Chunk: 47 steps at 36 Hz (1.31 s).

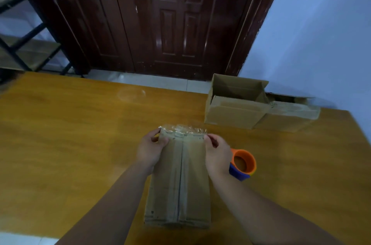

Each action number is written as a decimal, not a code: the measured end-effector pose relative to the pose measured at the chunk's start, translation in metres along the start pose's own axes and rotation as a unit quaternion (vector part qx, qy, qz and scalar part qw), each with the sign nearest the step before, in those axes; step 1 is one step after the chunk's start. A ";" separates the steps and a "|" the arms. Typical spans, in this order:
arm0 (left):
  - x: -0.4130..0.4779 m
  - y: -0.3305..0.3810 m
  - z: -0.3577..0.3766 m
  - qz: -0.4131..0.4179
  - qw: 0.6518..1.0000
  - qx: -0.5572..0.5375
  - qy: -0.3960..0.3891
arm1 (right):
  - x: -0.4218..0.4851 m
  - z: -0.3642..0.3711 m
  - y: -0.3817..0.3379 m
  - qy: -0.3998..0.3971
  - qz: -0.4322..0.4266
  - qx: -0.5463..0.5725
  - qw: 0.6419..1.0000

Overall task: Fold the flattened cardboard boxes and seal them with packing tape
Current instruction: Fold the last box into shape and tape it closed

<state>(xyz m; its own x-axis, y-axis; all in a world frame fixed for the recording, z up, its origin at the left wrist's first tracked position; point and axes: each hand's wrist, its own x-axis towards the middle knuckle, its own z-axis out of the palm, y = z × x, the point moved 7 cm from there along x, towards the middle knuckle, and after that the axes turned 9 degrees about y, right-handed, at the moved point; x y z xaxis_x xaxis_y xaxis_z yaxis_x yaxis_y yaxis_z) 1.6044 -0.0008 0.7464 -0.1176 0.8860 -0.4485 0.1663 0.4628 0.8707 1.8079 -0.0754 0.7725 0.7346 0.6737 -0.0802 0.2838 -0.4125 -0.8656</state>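
Clear tape strip (182, 129) is pinched at both ends by L hand (151, 149) & R hand (217, 154), at far corners of cardboard box (180, 184), which lies flat mid-table (80, 134). Orange-blue tape roll (244, 163) sits just beside R hand; 2 open boxes (234, 108) stand well apart at far right.

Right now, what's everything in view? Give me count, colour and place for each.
folded box: one, brown, table centre, between both hands
tape strip: one, clear, across the folded box's far end
tape dispenser: one, orange and blue, on the table right of the folded box
open boxes: two, brown, side by side at the table's far right
table: one, yellow-brown wood
door: one, dark red-brown, behind the table
shelf: one, black frame, far left
left hand: one, grips the folded box's far left corner
right hand: one, grips its far right corner
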 end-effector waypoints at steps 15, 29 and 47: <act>0.006 -0.003 0.000 -0.026 0.995 -0.008 -0.099 | 0.007 0.017 0.006 -0.074 0.058 0.038 0.995; 0.011 -0.004 -0.003 -0.031 0.992 0.013 -0.123 | 0.016 0.024 0.006 -0.163 0.070 0.042 0.983; -0.004 -0.001 0.002 -0.036 0.997 -0.006 -0.069 | 0.007 0.021 0.013 -0.169 0.160 0.088 0.969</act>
<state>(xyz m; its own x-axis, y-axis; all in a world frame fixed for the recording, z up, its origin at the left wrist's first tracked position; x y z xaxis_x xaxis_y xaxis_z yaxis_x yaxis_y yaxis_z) 1.6071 -0.0047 0.7472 0.0064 0.8460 -0.5332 0.1507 0.5263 0.8369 1.8037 -0.0631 0.7505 0.5155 0.7035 -0.4892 -0.0563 -0.5419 -0.8386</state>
